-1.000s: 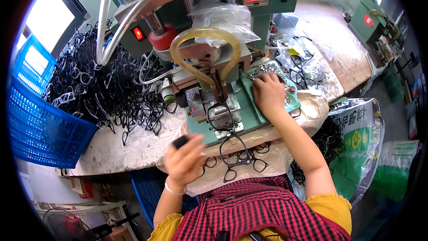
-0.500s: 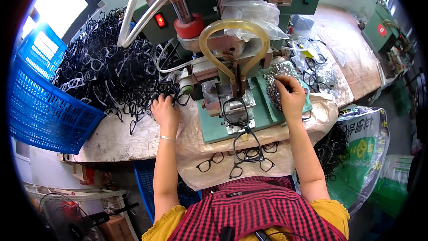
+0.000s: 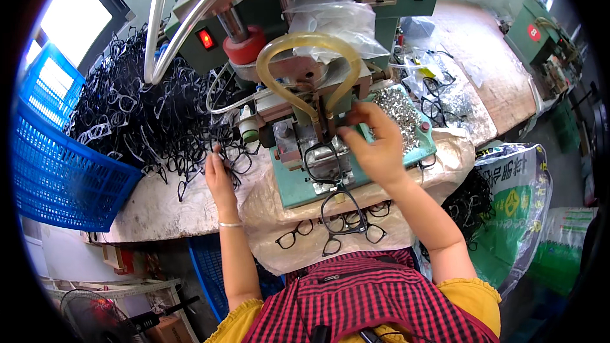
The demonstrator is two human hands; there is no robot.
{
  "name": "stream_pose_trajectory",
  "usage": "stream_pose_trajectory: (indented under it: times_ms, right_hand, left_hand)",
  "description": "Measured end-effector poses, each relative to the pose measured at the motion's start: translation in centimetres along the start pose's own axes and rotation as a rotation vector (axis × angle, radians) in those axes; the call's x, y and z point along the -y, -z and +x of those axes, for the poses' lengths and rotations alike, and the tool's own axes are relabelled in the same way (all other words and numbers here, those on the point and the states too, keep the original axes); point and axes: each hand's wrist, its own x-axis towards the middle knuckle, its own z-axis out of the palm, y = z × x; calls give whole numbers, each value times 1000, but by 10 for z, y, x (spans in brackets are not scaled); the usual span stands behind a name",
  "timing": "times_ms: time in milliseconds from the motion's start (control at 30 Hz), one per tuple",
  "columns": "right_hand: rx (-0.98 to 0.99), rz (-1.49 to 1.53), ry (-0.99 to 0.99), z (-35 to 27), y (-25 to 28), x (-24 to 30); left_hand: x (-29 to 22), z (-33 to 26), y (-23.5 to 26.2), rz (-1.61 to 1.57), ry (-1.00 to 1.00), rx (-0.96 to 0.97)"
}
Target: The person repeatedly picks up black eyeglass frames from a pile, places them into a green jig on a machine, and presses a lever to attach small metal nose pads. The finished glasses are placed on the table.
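Observation:
My left hand (image 3: 219,181) is at the near edge of a heap of black eyeglass frames (image 3: 152,101), fingers closed beside the dark rim of one frame; the grip itself is partly hidden. At the green press, my right hand (image 3: 378,149) reaches in from the right with thumb and fingertips bent together close to the metal jig (image 3: 324,168). Whatever is in that pinch is too small to make out. One black eyeglass frame (image 3: 343,216) stands in the jig, its lower part jutting toward me. Behind it a yellowish hose (image 3: 308,38) loops down to the press head.
Small shiny metal parts (image 3: 397,114) lie heaped on a green tray right of the jig. Several frames (image 3: 295,235) rest on brown paper along the near edge. A blue basket (image 3: 70,171) stands left, and a printed sack (image 3: 515,209) hangs open at the right.
My right hand has left the metal parts and moved left to the jig. My left hand has turned edge-on and drawn slightly nearer at the heap. The whole view has shifted a little.

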Motion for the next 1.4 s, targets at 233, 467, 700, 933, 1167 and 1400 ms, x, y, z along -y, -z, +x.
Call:
stream_pose_trajectory:
  times_ms: [233,467,700,933,1167,1400]
  right_hand:
    - [0,227,-191,-6,-17,-5]
    - [47,325,-284,-4,-23,24]
    - [177,7,-149,-7,17,21]
    - [7,-882,-41,-18,74,-90]
    - [203,-786,283,-11,55,-79]
    - [8,-693,237,4,66,-91]
  left_hand:
    - [-78,-60,-55,-472,-104,99]
    - [-208,-65,-107,-211,-605,188]
    - [-191,-127,-109,-434,369,843]
    - [-147,-129,-133,-579,872,900]
    - [-144,-133,-137,-611,835,865]
    - [-98,-150,-79,-480,552,949]
